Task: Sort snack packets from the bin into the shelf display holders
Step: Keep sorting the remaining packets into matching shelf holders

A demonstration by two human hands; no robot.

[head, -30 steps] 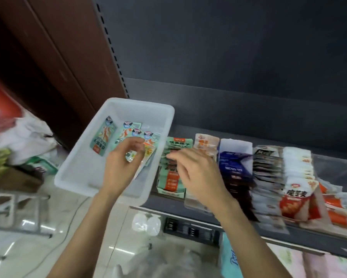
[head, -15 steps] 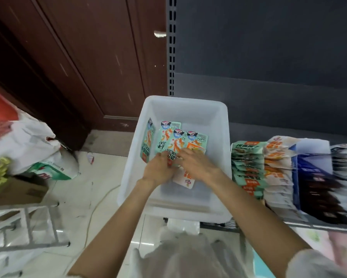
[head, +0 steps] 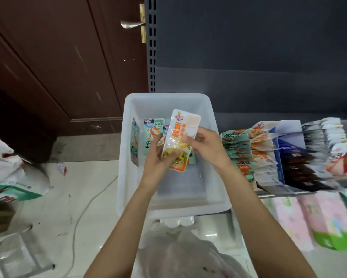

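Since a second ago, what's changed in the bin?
The right hand came back from the shelf holders to the bin. Both hands now hold one orange-and-white packet lifted above it, the left hand gripping its lower end. The green packets stayed against the bin's left side.

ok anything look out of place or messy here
The white bin hangs partly off the shelf's left end, over the floor. A stray wrapper scrap lies on the floor tiles. The teal packets in the bin lean unevenly.
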